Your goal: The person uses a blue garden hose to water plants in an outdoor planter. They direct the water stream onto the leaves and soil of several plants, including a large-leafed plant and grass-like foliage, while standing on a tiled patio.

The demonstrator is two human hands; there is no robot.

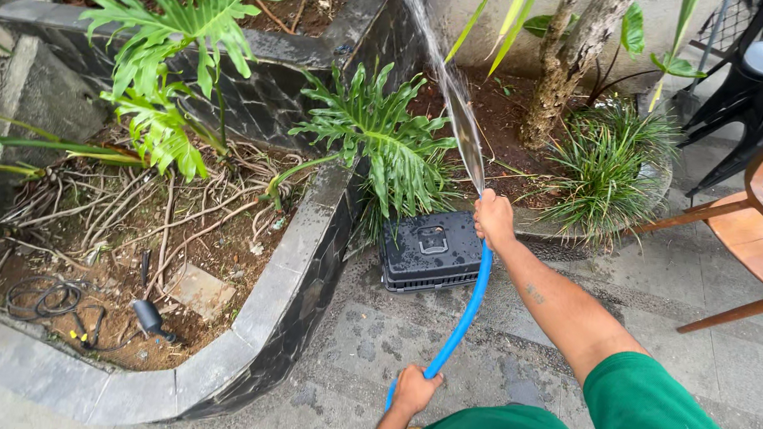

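While both green sleeves (637,401) fill the bottom edge, left hand (413,390) sits lowest, fingers curled shut round the lower run of the blue flexible plastic hose (467,310), just above wet grey paving stones (478,362). Hose climbs up and right from that fist to right hand (493,218), arm stretched forward, fingers clenched tight over the hose end; nozzle tip hidden inside the grip. Hose is off the ground between the two hands.

Clear jet of water (457,99) shoots from the right fist up and left, toward the top of frame, widening near the hand.

Just left of and below right hand: black rectangular plastic box with a moulded lid handle (431,248), wet, lying on the paving against the planter wall. Hose passes its right edge; touching or not, cannot tell.

Left side: curved dark stone planter edging (286,279) with grey top, bare soil and dry roots inside, small black spotlight fixture with coiled black cable (145,316) in the soil.

Further back: broad split-leaf green plants (384,138), second raised dark stone bed behind them, grassy green clump (607,167) near a rough brown tree trunk (569,60) on reddish soil.

Far right: wooden chair frame (749,227), black chair behind it.
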